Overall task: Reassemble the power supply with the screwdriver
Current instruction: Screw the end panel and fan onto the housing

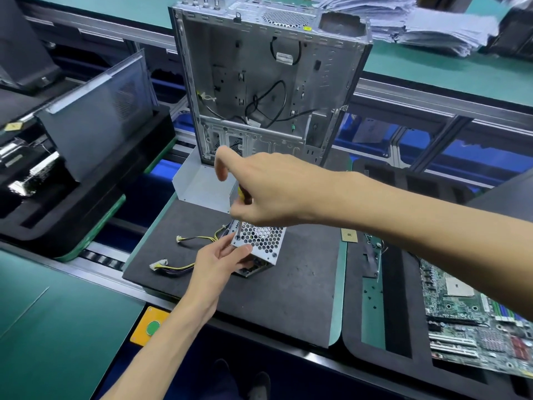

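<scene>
The power supply point(258, 246) stands tilted on the dark foam mat point(288, 298) near the middle of the table, its perforated honeycomb face turned upward and its yellow-and-black cable leads point(184, 255) trailing toward the mat's left edge. The left hand point(222, 261) holds the housing from below and the left, fingers curled round its lower corner to steady it. The right hand point(268, 189) has its grip closed round the yellow handle of the screwdriver point(240, 210), the shaft pointing down with its tip set at a screw hole in the near-left corner of the perforated face.

Judging by this, the cover is already seated on the unit and the screws are now being driven; whether other corners are fastened cannot be told, as the far ones are hidden by the hand. A loose grey sheet-metal panel point(202, 183) lies behind at the mat's far edge, in front of the empty computer case point(259, 82), so refitting into the case probably remains.

A small yellow sticker on the case top and a label on the motherboard point(467, 313) at the right are too small to read; no brand is legible.
</scene>
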A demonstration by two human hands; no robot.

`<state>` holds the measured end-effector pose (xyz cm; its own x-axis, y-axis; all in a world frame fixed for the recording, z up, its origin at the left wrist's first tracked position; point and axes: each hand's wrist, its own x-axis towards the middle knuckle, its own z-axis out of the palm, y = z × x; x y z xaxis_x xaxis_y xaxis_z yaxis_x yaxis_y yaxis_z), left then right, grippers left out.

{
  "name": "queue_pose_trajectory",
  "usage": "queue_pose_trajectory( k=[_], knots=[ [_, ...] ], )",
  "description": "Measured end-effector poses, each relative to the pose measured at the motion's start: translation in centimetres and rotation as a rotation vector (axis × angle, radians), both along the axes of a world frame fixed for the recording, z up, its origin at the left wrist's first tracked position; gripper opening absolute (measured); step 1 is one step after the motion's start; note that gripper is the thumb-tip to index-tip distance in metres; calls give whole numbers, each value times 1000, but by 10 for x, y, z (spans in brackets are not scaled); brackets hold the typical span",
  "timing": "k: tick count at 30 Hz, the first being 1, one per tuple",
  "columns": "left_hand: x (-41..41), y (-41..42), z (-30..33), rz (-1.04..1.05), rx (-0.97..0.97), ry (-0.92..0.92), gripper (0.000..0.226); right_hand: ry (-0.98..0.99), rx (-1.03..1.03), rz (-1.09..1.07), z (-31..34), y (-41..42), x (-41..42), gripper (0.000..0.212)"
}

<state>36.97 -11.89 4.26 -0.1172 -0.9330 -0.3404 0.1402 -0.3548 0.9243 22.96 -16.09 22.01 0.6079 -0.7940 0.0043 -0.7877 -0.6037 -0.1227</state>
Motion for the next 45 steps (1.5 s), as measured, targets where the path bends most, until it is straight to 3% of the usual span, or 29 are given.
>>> queue_pose_trajectory(
  k=[5,9,13,15,20,27,33,39,42,45],
  knots=[
    [3,-1,-1,-12,-6,9,27,67,-59,-109,-3,-3,-4,27],
    [3,0,-3,-21,-28,46,26,-110,140,-81,-1,-1,-7,31],
    [2,-1,-4,-21,-41,57,26,-20,-9,-101,0,-3,-4,22],
    [3,-1,-5,-23,-43,68,24,-34,17,-74,-2,-3,-4,17],
    [8,-3,-8,-14,-36,55,16,26,66,57,2,2,-9,28],
    [6,-2,-8,-30,-36,76,28,17,-33,60,-7,3,-3,21],
    [7,-3,-8,-18,-36,79,20,-27,24,134,0,7,-2,36],
    [6,-2,-8,-43,-44,85,19,19,-53,88,-6,7,3,17],
    [6,-2,-8,-17,-38,91,18,87,-65,24,-2,5,3,25],
    [5,-2,-6,-7,-35,98,22,114,32,96,5,3,-2,18]
  ],
)
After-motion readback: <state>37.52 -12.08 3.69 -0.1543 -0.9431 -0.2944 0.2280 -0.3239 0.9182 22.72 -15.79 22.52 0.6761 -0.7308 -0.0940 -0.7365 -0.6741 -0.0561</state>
